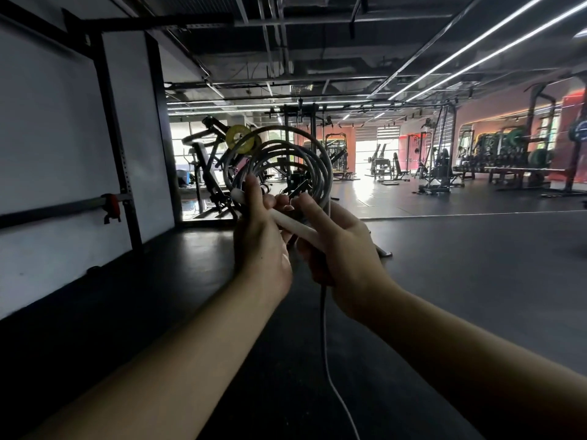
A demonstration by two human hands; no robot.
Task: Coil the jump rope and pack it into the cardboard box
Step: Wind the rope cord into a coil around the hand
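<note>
I hold the jump rope up in front of me at chest height. Its grey cord forms several round loops (pixel 320 166) standing above my hands. My left hand (pixel 262 246) is shut on the bottom of the loops, fingers pointing up. A white handle (pixel 290 223) lies slanted across both hands. My right hand (pixel 344 252) is shut on the lower end of that handle and the cord beside it. A loose length of cord (pixel 324 338) hangs from my right hand toward the floor. No cardboard box shows in the view.
I stand on a dark gym floor (pixel 460 265). A white wall with a black rack frame (pixel 117 147) runs along the left. A weight machine with a yellow plate (pixel 242 139) stands straight ahead. Benches and racks (pixel 508 166) line the far right.
</note>
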